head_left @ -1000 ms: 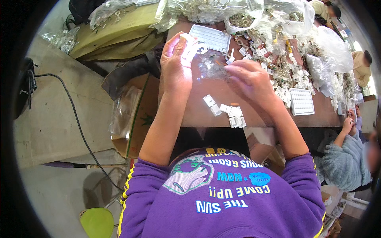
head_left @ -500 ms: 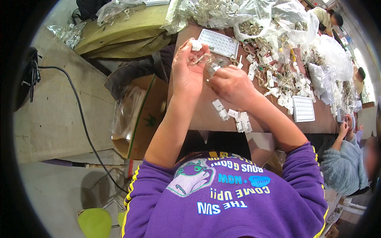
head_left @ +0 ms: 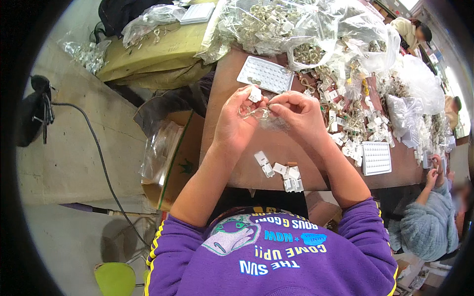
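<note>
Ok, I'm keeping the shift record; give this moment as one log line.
left hand: holds small white piece | right hand: by clear plastic, grip unclear | on table: white tray, loose white pieces

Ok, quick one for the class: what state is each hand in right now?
Left hand: closed, holding a small white piece.
Right hand: closed in a pinch; what it holds cannot be told.

Fingers [head_left: 286, 98] between tray [head_left: 266, 74] and casings [head_left: 280, 168]; carton [head_left: 190, 148] left of table [head_left: 247, 167].

Bare tabletop [head_left: 281, 144] at centre, heap [head_left: 363, 126] blocking right
</note>
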The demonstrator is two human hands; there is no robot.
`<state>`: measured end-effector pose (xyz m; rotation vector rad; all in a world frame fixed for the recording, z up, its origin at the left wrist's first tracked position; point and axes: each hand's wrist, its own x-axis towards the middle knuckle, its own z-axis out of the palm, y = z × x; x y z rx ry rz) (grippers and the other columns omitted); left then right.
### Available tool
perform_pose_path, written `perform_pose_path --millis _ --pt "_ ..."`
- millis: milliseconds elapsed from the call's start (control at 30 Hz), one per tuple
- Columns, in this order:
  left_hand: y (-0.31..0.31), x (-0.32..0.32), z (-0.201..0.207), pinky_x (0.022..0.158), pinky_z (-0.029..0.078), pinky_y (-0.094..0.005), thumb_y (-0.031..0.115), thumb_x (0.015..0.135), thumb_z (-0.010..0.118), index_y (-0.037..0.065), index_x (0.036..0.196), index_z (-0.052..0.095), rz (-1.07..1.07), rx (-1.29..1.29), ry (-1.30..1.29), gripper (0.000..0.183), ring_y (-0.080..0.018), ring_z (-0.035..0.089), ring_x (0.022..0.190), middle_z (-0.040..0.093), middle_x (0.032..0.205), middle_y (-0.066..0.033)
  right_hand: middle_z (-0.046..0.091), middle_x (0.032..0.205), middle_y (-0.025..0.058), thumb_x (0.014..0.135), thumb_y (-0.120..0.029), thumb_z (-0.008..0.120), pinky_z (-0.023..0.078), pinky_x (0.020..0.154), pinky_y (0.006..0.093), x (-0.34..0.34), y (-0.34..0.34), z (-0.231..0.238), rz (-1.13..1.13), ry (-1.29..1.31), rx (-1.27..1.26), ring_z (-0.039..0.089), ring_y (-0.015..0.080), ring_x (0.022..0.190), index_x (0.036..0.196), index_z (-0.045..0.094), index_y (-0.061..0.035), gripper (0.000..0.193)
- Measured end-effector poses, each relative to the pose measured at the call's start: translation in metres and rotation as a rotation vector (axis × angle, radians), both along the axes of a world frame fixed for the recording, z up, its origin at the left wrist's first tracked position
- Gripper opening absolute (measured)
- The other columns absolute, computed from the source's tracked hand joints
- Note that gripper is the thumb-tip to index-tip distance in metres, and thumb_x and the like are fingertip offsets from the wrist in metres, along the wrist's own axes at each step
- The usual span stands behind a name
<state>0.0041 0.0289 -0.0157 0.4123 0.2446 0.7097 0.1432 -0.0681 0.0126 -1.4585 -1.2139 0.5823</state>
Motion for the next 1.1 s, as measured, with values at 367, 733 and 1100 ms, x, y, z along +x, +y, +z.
perform_pose_path --millis 367,733,1100 --pt "-0.014 0.002 0.012 0.081 0.053 -0.0322 0.012 0.096 0.055 -0.004 0.120 0.056 -0.127 0.129 0.148 0.029 -0.0201 0.064 0.092 0.065 0.103 -0.0125 0.064 0.083 0.0094 0.083 0.003 0.064 0.053 0.064 0.0268 0.009 -0.010 0.010 -0.080 -0.302 0.153 0.065 0.0153 0.072 0.086 0.062 0.0025 0.004" --pt "-0.016 0.003 0.014 0.081 0.052 -0.0299 0.012 0.095 0.058 -0.003 0.116 0.061 -0.199 0.210 0.154 0.026 -0.0165 0.064 0.089 0.065 0.104 -0.0103 0.064 0.080 0.0096 0.081 0.003 0.066 0.051 0.061 0.0264 0.007 -0.017 0.017 -0.110 -0.459 0.186 0.064 0.0160 0.070 0.087 0.062 0.0013 0.006" --pt "-0.022 0.005 0.015 0.080 0.052 -0.0255 0.013 0.093 0.062 -0.003 0.113 0.063 -0.127 0.345 0.269 0.026 -0.0117 0.062 0.089 0.066 0.102 -0.0071 0.060 0.075 0.0093 0.081 0.004 0.065 0.048 0.057 0.0276 -0.001 -0.017 0.011 -0.135 -0.520 0.225 0.060 0.0192 0.064 0.085 0.060 0.0010 0.007"
